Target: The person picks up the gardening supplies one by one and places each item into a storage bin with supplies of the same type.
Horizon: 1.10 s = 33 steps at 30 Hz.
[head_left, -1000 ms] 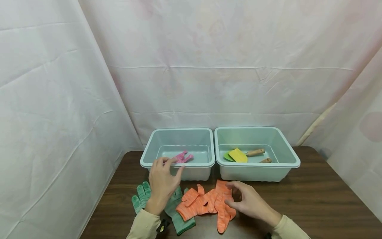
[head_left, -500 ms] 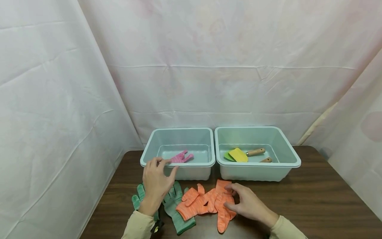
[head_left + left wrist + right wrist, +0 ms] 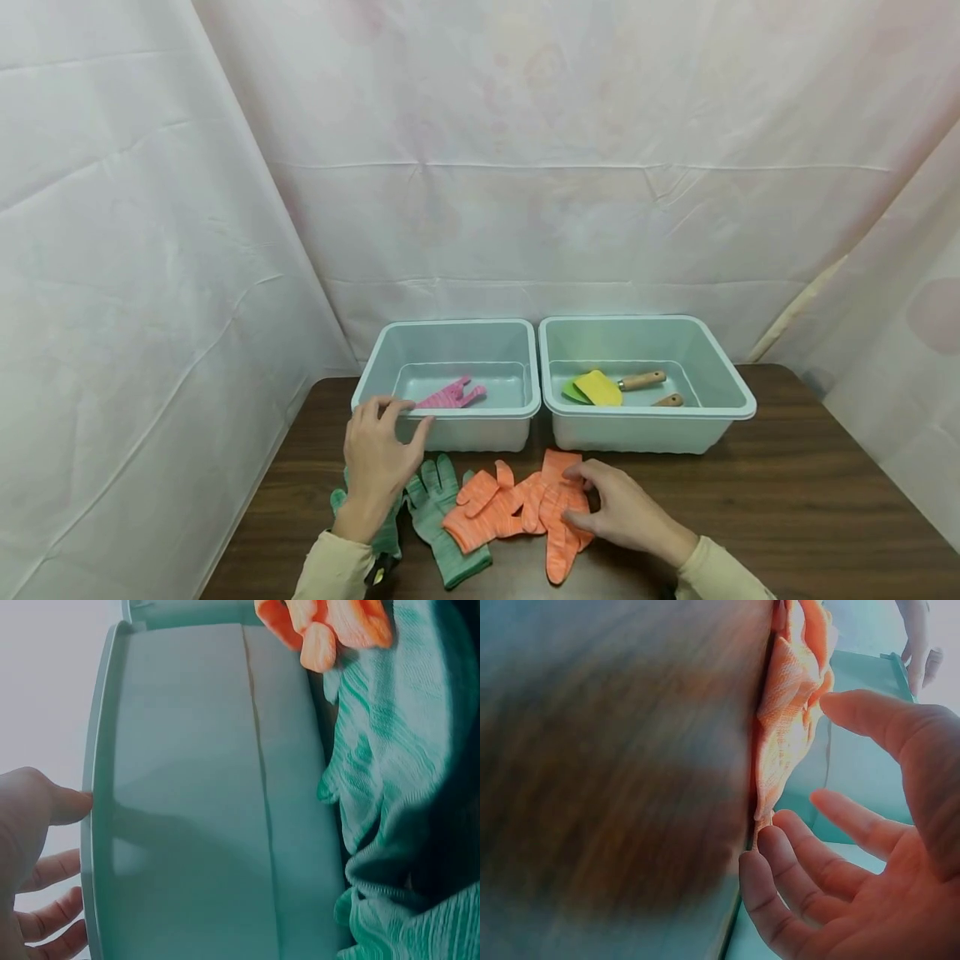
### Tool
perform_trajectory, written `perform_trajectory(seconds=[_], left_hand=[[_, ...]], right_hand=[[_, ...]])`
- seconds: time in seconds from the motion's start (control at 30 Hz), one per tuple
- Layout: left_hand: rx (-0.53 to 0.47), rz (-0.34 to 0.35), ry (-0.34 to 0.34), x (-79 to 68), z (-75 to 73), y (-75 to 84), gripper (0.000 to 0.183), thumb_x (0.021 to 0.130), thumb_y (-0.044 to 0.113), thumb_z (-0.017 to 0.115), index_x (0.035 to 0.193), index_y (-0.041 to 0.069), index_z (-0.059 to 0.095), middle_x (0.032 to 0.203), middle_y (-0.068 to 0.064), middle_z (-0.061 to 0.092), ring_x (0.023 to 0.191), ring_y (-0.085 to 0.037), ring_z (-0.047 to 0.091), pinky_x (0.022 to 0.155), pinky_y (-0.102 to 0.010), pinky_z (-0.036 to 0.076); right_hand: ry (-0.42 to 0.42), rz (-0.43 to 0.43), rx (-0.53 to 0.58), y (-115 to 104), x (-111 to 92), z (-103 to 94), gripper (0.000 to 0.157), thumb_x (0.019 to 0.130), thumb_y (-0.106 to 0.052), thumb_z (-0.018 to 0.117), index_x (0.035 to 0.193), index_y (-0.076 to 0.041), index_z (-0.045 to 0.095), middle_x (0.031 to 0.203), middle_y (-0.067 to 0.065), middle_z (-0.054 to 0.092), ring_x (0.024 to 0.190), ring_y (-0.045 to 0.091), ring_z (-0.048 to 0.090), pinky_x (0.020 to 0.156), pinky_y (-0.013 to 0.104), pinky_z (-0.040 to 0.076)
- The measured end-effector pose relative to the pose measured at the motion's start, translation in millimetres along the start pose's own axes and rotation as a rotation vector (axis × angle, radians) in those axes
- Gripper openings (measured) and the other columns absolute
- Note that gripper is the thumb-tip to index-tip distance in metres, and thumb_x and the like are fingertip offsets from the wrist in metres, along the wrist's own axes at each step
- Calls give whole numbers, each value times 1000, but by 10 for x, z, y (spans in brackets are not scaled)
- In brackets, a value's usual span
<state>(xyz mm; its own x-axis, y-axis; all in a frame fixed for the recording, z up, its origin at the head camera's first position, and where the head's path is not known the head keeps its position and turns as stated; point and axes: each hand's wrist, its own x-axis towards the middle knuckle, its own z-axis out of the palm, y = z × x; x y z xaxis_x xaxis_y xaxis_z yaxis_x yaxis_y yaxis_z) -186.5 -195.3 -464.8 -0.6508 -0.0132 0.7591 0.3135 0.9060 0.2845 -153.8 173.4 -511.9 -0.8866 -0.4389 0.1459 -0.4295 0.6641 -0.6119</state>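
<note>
My left hand (image 3: 378, 458) hovers near the front rim of the left pale-green bin (image 3: 487, 413), thumb and fingers spread. In the left wrist view its thumb and fingertips are right at the bin's rim (image 3: 91, 847). A pink glove (image 3: 450, 395) lies inside that bin. Two green gloves (image 3: 448, 525) lie on the table by my left forearm, one partly hidden by it. To their right are the orange gloves (image 3: 491, 517). My right hand (image 3: 626, 510) is beside the right-hand orange glove (image 3: 562, 512), fingers loosely bent, thumb apart, gripping nothing.
A second pale-green bin (image 3: 652, 412) stands to the right of the first. It holds a yellow blade (image 3: 600, 388), a green blade (image 3: 574, 392) and wooden handles (image 3: 643, 381). White cloth (image 3: 480, 167) hangs behind and to the left of the dark wood table (image 3: 810, 500).
My left hand has moved left along the bin's front rim, away from the pink glove, uncovering more of it. My right hand has barely shifted beside the orange glove.
</note>
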Motion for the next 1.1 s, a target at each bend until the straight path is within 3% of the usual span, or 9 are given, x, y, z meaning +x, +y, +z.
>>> perform_trajectory(seconds=[0.4,0.6,0.8,0.93,1.1], left_hand=[[-23,44,13,-10,-58,-202,36,81,32,94,102,7,80,105,-18,68,95,-41,63,81,-57,54],[-48,9,-13,-13,-119,-324,36,82,30,92,105,5,79,107,-19,66,103,-43,61,85,-59,54],[-50,14,-21,-21,-131,-388,35,82,29,92,104,5,79,107,-19,66,104,-43,61,79,-59,57],[-53,23,-22,-8,-129,-397,36,81,29,93,103,5,80,104,-19,66,102,-43,61,79,-58,57],[-45,12,-29,10,-138,-389,37,82,31,93,103,5,80,103,-18,66,101,-43,61,77,-57,57]], right_hand=[[-46,-11,-62,23,28,8,49,86,-42,88,122,-13,73,113,-3,72,95,10,68,80,31,59],[-65,-15,-115,16,53,28,53,85,-45,88,124,-13,73,117,0,72,96,11,67,81,34,58],[-92,13,-159,-2,71,53,53,84,-45,88,125,-13,75,116,-3,69,95,12,66,79,36,58],[-98,5,-181,3,70,52,48,85,-44,89,122,-16,77,115,-5,66,97,11,66,78,36,57],[-94,-40,-143,32,82,39,32,86,-41,90,107,-18,83,106,-7,62,83,3,54,65,25,46]])
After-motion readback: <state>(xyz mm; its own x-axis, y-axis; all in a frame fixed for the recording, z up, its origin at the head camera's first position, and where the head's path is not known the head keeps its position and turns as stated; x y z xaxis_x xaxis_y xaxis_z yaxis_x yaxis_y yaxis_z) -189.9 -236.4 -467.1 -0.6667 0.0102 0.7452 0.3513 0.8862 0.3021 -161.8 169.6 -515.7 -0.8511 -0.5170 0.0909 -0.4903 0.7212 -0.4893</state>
